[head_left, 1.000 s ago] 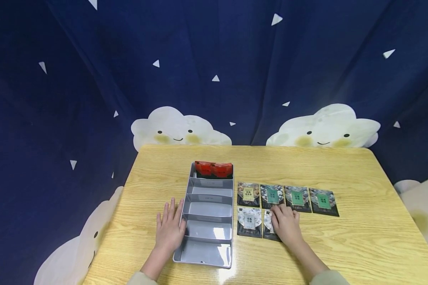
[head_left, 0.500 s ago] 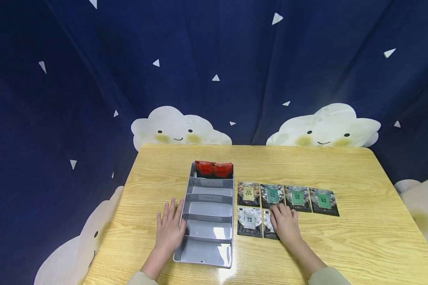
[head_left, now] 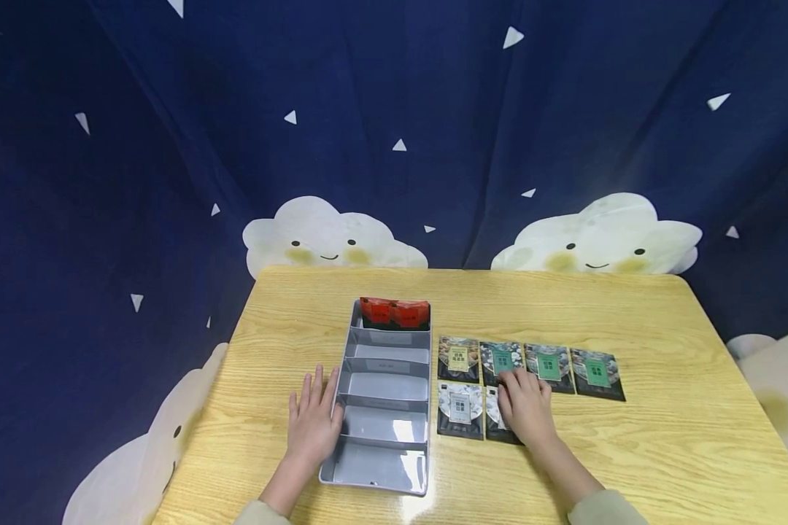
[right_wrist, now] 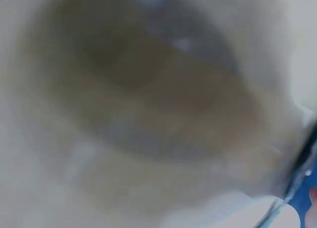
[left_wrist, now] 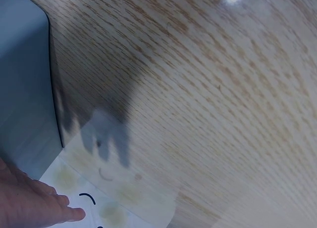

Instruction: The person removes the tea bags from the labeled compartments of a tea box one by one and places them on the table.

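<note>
My left hand point(head_left: 314, 430) lies flat with fingers spread along the left wall of a grey compartment tray point(head_left: 382, 487), thumb at the rim. In the left wrist view, part of the left hand point(left_wrist: 37, 201) shows beside the grey tray wall point(left_wrist: 25, 84). My right hand point(head_left: 527, 410) is over a white-and-black tea packet point(head_left: 495, 419), bent fingers at its upper part. That packet is partly hidden, and whether the fingers pinch it is unclear. The right wrist view is mostly blurred; a dark packet edge point(right_wrist: 302, 161) and a fingertip point(right_wrist: 311, 210) show at the right.
Left of the covered packet lies another white tea packet point(head_left: 460, 412). Behind them are a yellow-labelled packet point(head_left: 458, 359) and green-labelled packets point(head_left: 596, 374) in a row. Red packets point(head_left: 395, 314) stand in the tray's far compartment. A dark blue curtain point(head_left: 368, 87) hangs behind the wooden table point(head_left: 683, 408).
My right hand has shifted only slightly over the white tea packet. The left hand, tray and other packets keep their places.
</note>
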{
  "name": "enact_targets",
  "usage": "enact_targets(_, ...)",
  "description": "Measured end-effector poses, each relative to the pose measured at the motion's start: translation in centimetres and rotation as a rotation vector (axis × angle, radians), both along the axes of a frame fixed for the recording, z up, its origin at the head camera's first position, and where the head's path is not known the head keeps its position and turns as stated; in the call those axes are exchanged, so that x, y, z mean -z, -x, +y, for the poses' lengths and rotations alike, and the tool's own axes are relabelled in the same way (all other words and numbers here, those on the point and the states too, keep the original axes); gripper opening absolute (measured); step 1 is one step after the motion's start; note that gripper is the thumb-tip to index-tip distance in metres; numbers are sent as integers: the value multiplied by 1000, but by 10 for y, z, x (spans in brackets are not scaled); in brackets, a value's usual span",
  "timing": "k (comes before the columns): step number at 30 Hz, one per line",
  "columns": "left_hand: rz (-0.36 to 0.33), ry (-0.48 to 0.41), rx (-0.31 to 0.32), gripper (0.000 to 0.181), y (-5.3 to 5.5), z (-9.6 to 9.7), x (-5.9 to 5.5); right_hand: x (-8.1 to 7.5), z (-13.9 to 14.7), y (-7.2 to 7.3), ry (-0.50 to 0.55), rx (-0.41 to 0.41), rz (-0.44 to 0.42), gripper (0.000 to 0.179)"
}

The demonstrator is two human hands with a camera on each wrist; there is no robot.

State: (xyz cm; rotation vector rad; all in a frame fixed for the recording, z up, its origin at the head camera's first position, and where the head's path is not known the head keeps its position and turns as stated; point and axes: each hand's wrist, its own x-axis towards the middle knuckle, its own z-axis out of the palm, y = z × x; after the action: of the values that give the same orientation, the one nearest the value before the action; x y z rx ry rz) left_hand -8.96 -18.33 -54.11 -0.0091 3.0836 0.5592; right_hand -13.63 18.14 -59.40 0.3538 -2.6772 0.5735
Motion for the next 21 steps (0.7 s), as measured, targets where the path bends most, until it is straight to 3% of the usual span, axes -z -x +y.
enact_targets(9,4,6,3,57,0,0,0,-34,-19,27,-3,-52,-21,23)
enact_targets(21,-11,14,1,58,1,0,0,-67,-72,79,-51,-145,-21,28)
